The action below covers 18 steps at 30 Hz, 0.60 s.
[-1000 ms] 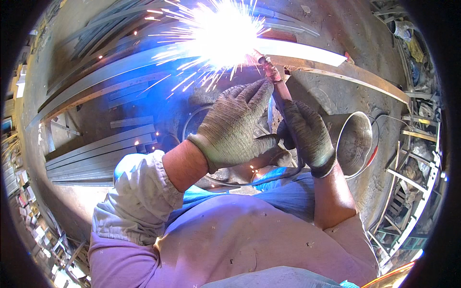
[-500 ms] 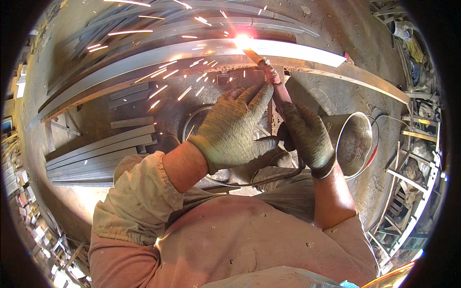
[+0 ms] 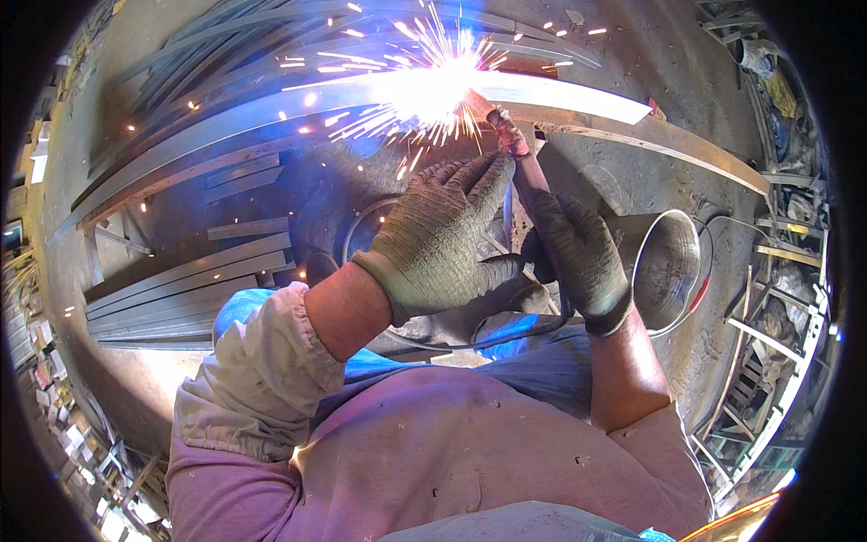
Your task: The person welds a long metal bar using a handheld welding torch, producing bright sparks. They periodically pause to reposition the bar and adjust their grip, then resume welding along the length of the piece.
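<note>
My right hand (image 3: 582,257), in a dark, worn work glove, is closed around the handle of a welding torch (image 3: 531,173). The torch points up and to the left, its reddish nozzle ending in a glaring white arc that throws sparks. My left hand (image 3: 442,239), gloved the same way, is stretched out flat with the thumb apart. Its fingertips rest against the torch's neck. Under the arc runs a long grey metal bar (image 3: 226,113), brightly lit to the right. Glare hides the torch tip and the spot it works on.
A rusty beam (image 3: 650,143) lies along the near side of the bar. Several grey metal lengths (image 3: 190,294) are stacked at left, with more strips (image 3: 217,45) beyond. A metal bucket (image 3: 668,271) lies tipped at right, close to my right wrist. Metal racks (image 3: 768,352) line the right edge.
The arc has flared much larger and bluer, with sparks now bursting all around, and its glow colours my clothes. The torch tip looks slightly farther left; both hands have hardly moved.
</note>
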Each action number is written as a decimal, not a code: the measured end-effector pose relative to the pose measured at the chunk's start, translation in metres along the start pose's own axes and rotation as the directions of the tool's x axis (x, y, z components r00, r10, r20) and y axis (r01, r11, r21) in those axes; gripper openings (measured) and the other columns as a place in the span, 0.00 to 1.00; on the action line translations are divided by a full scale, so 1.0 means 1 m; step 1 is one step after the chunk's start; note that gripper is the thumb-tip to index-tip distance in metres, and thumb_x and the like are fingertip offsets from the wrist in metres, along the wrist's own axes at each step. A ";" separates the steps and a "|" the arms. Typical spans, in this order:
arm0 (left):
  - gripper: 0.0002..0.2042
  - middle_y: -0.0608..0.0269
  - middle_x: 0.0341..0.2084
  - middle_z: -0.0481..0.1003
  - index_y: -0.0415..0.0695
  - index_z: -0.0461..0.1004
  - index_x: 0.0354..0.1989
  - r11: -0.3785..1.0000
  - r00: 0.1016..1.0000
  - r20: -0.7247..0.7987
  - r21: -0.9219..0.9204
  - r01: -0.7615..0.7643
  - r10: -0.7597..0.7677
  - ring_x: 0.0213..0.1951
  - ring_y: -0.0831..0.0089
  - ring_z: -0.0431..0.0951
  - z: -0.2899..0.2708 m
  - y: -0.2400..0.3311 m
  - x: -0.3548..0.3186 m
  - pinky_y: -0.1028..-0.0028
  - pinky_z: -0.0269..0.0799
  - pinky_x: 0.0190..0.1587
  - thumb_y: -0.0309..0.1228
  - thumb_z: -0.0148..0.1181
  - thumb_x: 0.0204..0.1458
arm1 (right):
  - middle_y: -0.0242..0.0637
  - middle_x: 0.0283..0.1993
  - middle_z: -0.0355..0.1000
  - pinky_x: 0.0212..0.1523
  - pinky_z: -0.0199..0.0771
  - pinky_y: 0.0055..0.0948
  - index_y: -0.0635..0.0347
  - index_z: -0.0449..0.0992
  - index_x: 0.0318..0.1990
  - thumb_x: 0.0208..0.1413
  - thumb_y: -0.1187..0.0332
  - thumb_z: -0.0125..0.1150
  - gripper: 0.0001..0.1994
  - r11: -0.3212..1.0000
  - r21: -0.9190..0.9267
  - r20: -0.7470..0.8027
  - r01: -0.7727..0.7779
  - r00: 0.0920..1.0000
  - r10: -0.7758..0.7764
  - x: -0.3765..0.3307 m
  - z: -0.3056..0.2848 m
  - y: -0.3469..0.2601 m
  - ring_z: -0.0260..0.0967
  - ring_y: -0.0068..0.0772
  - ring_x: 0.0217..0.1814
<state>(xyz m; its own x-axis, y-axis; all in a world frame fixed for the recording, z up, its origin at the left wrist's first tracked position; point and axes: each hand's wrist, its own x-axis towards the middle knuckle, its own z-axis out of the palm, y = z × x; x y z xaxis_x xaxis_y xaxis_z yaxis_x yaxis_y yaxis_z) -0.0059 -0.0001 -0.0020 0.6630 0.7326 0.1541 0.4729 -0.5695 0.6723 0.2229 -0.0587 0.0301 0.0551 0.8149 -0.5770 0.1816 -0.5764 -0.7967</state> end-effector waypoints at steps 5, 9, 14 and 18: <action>0.53 0.36 0.73 0.73 0.36 0.61 0.84 1.000 1.000 0.024 0.019 0.014 -0.014 0.73 0.35 0.74 0.001 0.000 -0.002 0.46 0.67 0.77 0.46 0.81 0.52 | 0.29 0.31 0.79 0.27 0.71 0.25 0.59 0.83 0.52 0.83 0.46 0.60 0.22 0.999 -0.030 -0.009 -0.044 0.999 0.044 0.001 0.000 -0.002 0.71 0.17 0.26; 0.54 0.35 0.73 0.72 0.34 0.60 0.85 1.000 0.999 0.034 0.015 0.016 -0.017 0.74 0.36 0.73 -0.003 0.002 -0.003 0.46 0.66 0.78 0.47 0.81 0.53 | 0.29 0.32 0.79 0.26 0.70 0.25 0.59 0.83 0.51 0.83 0.46 0.60 0.22 1.000 -0.011 -0.008 -0.029 1.000 0.029 0.001 0.001 0.002 0.71 0.17 0.26; 0.54 0.33 0.74 0.72 0.33 0.60 0.85 0.999 1.000 0.013 0.051 -0.017 0.017 0.74 0.34 0.72 -0.006 0.005 -0.002 0.45 0.63 0.80 0.48 0.80 0.54 | 0.29 0.32 0.79 0.25 0.70 0.25 0.59 0.83 0.52 0.83 0.46 0.60 0.22 1.000 0.000 0.008 0.009 1.000 -0.009 0.002 -0.001 0.004 0.71 0.17 0.25; 0.54 0.33 0.75 0.71 0.33 0.59 0.85 0.999 0.998 0.053 0.013 0.031 -0.031 0.75 0.33 0.72 -0.006 0.005 -0.003 0.46 0.64 0.80 0.47 0.81 0.53 | 0.29 0.31 0.79 0.26 0.70 0.25 0.59 0.83 0.52 0.83 0.46 0.60 0.22 1.000 0.008 0.009 -0.002 1.000 0.002 0.001 0.000 0.004 0.71 0.17 0.25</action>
<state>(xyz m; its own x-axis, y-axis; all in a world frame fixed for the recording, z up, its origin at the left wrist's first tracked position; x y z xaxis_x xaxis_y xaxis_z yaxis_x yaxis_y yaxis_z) -0.0093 -0.0028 0.0052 0.6780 0.7290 0.0942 0.5004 -0.5515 0.6674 0.2234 -0.0597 0.0265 0.0466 0.8131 -0.5802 0.1737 -0.5786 -0.7969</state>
